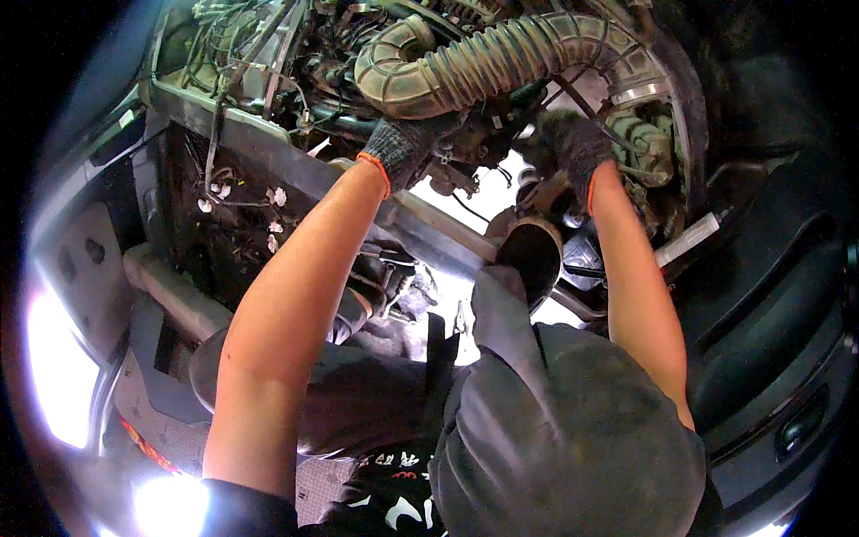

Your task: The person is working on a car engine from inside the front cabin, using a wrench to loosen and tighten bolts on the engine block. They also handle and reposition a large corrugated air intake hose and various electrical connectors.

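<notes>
My left hand (403, 150), in a dark knit work glove with an orange cuff, reaches in under a dusty ribbed air intake hose (501, 61). Its fingers are lost among dark engine parts beneath the hose's bend. On the other side of the gap my right hand (577, 148), gloved the same way, is down in the engine bay by a dirty rounded metal part (646, 143). Shadow hides the right fingers, so what they touch cannot be made out. Below and between the hands, a wide round duct opening (531, 255) faces up.
A metal cross rail (295, 166) runs below my left forearm. Loose wiring (237, 72) with white connectors (280, 196) hangs at the left. My grey-clothed knee (573, 438) fills the lower middle. A dark door panel (778, 331) stands at the right.
</notes>
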Available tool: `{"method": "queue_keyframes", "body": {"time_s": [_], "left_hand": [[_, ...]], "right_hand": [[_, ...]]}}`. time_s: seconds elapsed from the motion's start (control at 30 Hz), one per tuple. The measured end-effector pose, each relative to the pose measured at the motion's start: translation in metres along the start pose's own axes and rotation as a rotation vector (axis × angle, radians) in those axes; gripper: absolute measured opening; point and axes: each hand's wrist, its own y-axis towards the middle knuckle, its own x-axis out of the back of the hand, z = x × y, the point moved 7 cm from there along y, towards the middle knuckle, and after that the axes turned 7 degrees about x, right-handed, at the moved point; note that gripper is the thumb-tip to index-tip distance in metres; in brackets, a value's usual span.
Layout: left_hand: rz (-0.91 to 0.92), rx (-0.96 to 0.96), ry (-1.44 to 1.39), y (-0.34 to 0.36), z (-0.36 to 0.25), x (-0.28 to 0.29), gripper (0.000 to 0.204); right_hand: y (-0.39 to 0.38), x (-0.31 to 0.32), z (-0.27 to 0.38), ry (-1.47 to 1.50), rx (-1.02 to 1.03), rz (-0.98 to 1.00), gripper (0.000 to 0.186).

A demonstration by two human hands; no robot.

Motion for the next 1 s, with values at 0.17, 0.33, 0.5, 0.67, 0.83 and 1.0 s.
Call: {"method": "queue_keyframes", "body": {"time_s": [0.17, 0.33, 0.5, 0.67, 0.83, 1.0], "left_hand": [[-0.013, 0.592, -0.840, 0.011, -0.007, -0.002, 0.048], [-0.001, 0.371, -0.409, 0.017, -0.002, 0.000, 0.049], [0.171, 0.420, -0.189, 0.025, -0.021, 0.000, 0.056], [0.082, 0.418, -0.381, 0.008, 0.005, -0.012, 0.056], [-0.082, 0.342, -0.182, 0.005, 0.004, -0.017, 0.059], [-0.035, 0.620, -0.476, 0.003, -0.021, -0.014, 0.053]], "right_hand": [[-0.036, -0.096, 0.004, 0.989, -0.555, 0.201, 0.020], [-0.019, -0.100, 0.091, 1.346, -1.046, 0.373, 0.023], [-0.022, -0.164, 0.107, 1.689, -0.891, 0.210, 0.039], [-0.018, -0.142, 0.111, 1.888, -0.967, 0.071, 0.028], [-0.006, -0.130, 0.098, 2.202, -0.806, -0.226, 0.034], [0.013, -0.145, 0.091, 2.580, -0.651, -0.378, 0.039]]}}
